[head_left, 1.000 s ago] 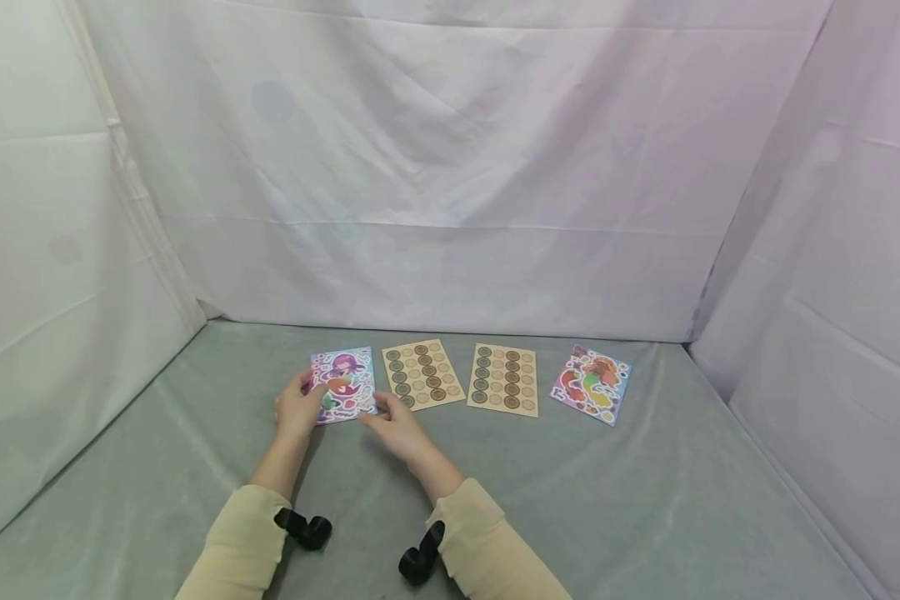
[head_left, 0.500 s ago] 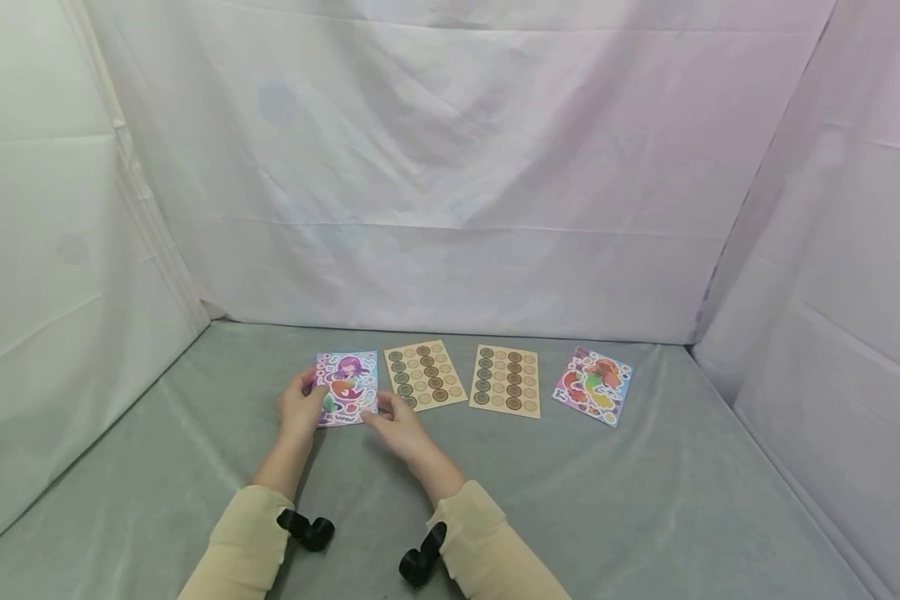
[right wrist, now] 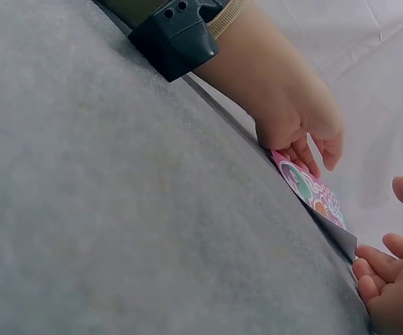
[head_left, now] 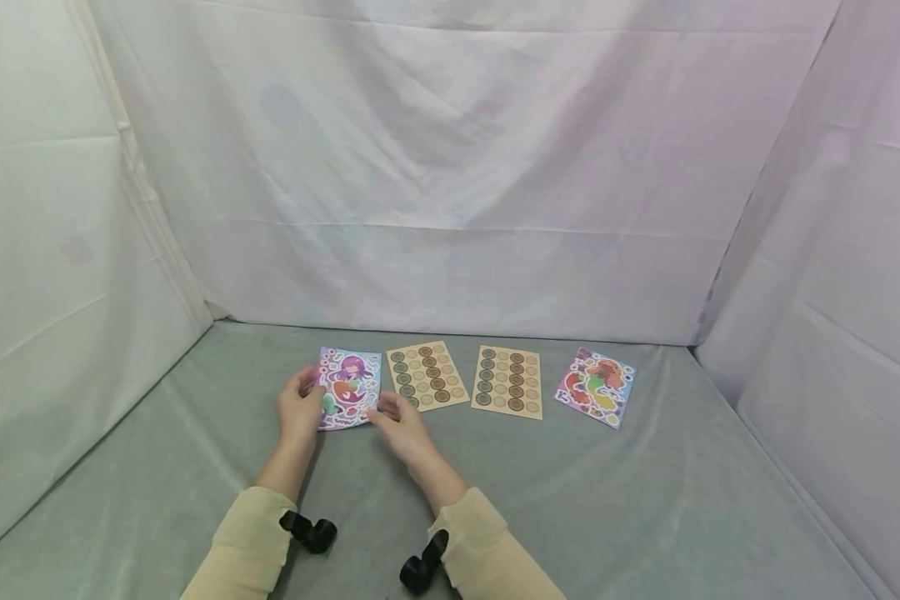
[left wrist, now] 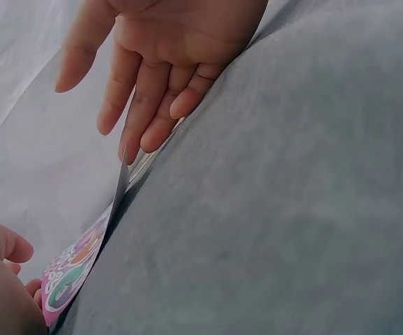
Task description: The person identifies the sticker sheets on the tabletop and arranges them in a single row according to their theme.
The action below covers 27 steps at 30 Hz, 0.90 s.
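Observation:
A colourful mermaid sticker sheet (head_left: 350, 387) lies at the left end of a row, its lower right corner bent up. My left hand (head_left: 300, 408) is at the sheet's left edge, its fingers touching the edge and its thumb raised apart, as the right wrist view shows of the left hand (right wrist: 292, 112). At the lifted corner is my right hand (head_left: 405, 429). In the left wrist view the right hand (left wrist: 160, 70) has its fingers extended, one fingertip at the raised corner of the sheet (left wrist: 76, 269), with the thumb spread away.
Two tan sheets of round stickers, a left one (head_left: 429, 375) and a right one (head_left: 507, 382), lie right of the mermaid sheet. Farther right is another colourful sticker sheet (head_left: 596, 387). Grey cloth (head_left: 615, 508) covers the table, and a white curtain (head_left: 450, 167) hangs behind.
The near right corner of the mermaid sheet has come up and bends now. The right hand's fingers have loosened slightly from it, while the left hand stays at the left edge.

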{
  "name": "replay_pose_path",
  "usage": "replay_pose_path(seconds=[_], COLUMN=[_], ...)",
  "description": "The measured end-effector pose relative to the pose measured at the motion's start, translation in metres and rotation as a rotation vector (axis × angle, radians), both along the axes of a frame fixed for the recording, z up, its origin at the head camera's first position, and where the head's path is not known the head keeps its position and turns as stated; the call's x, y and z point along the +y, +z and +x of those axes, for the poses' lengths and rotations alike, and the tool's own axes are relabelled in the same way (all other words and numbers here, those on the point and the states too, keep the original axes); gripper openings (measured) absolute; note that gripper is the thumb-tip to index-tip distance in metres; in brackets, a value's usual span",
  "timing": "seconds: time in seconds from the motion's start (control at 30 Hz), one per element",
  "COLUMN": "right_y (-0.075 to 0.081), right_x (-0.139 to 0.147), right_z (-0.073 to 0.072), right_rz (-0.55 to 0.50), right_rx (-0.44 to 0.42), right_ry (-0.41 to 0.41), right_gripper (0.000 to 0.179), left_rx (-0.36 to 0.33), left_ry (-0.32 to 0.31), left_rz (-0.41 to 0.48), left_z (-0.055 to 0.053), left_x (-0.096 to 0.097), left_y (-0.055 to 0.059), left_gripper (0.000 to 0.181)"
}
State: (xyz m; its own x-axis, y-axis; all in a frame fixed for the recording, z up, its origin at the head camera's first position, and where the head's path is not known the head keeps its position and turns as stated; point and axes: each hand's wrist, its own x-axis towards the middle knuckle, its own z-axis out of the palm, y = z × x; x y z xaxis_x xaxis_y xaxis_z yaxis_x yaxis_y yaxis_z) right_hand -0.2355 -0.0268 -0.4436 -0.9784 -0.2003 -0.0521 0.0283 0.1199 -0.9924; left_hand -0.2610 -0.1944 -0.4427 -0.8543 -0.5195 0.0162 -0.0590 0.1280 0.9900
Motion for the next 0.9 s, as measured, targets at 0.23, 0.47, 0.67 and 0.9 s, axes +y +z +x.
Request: replay_pose_path(seconds=[0.23,0.47,0.67,0.9], right_y=[-0.0007,-0.001,-0.0012,-0.0027], right_x=[0.0007,0.0013,0.002,0.0022], right_z=[0.0006,0.0008,0.0008,0.0005], right_rz=[-0.061,-0.127,-0.142,-0.141], right_rx=[-0.015,-0.008,-0.018,-0.008], right_ry=[-0.023,-0.081,-0.141,-0.188], right_gripper=[0.047,0.043,0.039,0.038], left_rx=[-0.002,0.002,-0.019,-0.024], left_ry=[0.039,0.033,0.032,-0.005], left_rz=[0.019,0.035,0.033,0.03], left_z=[0.0006,-0.0007,-0.0014,0.0007], left_x=[0.0005,-0.0016,-0.0031,-0.0062], left_y=[0.0001,0.0007,0.0021,0.0046], left_gripper=[0.043,0.045,0.045,0.046])
